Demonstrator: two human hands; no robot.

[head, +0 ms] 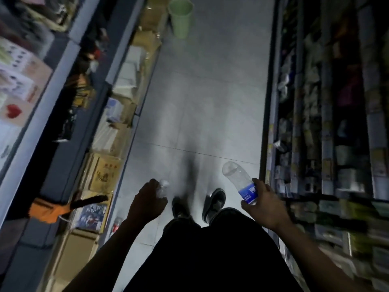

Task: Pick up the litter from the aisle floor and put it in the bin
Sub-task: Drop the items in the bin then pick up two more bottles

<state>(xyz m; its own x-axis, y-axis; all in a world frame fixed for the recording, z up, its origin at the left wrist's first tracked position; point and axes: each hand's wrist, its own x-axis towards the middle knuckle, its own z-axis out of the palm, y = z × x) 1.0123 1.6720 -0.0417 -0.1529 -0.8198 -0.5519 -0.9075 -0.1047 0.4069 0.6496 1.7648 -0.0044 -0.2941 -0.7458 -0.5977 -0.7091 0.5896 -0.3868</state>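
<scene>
The right hand (261, 204) grips a clear water bottle (240, 182), the left hand (150, 200) clutches crumpled plastic (163, 187) (blurred), either droppable well short of the green bin (181, 16).

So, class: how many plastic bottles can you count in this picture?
2 clear ones: a blue-labelled bottle in the right hand, and a crumpled one in the left hand. A blurred, red-labelled object by the left shelf base may be a third.
</scene>
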